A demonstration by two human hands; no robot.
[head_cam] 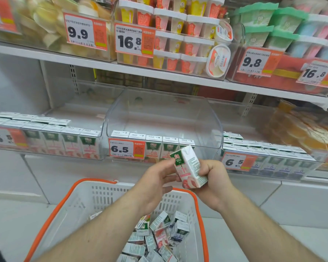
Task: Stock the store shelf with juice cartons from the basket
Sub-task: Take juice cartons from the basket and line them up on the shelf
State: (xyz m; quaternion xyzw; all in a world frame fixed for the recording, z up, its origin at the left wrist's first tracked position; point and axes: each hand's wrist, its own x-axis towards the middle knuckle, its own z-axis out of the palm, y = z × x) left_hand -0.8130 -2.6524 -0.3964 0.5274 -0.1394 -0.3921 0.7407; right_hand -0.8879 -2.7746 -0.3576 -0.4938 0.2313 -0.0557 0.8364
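A white juice carton [188,167] with a green top label and a pink peach picture is tilted in front of the shelf. My right hand [214,180] grips its lower right side with curled fingers. My left hand [155,182] touches its left face with thumb and fingertips. Below them stands a white basket [95,197] with an orange rim, holding several loose cartons [159,237]. Straight ahead, a clear bin [206,133] on the shelf holds a single front row of cartons [159,146] behind a 6.5 price tag.
A left bin [45,140] is packed with peach cartons, and a right bin [273,156] with purple-labelled ones. The upper shelf [140,69] carries cup desserts and price tags. Orange packs [301,129] lie at far right. White cabinet panels run below the shelf.
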